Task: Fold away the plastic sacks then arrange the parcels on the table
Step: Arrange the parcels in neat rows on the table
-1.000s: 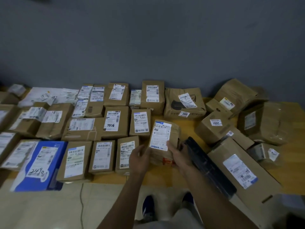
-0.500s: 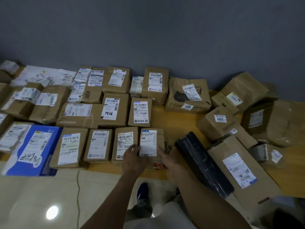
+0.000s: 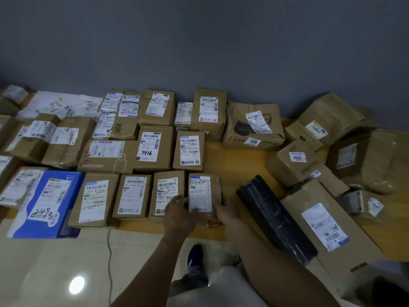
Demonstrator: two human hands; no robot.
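Lowered since a second ago, the small brown paper-wrapped parcel (image 3: 202, 191) now lies on the wooden tabletop (image 3: 232, 165), ending the front row of labelled brown cardboard boxes (image 3: 132, 196). The left grip (image 3: 178, 214) and right grip (image 3: 225, 212) clasp its near corners. A long black plastic-wrapped parcel (image 3: 274, 218) lies slanted just to its right.

Left hand (image 3: 179, 212) and right hand (image 3: 228, 212) gripping the sides of a small brown parcel (image 3: 202, 191), flat on the desk (image 3: 232, 160), ending the front row of labelled boxes (image 3: 132, 196), black wrapped parcel (image 3: 274, 216) near its right
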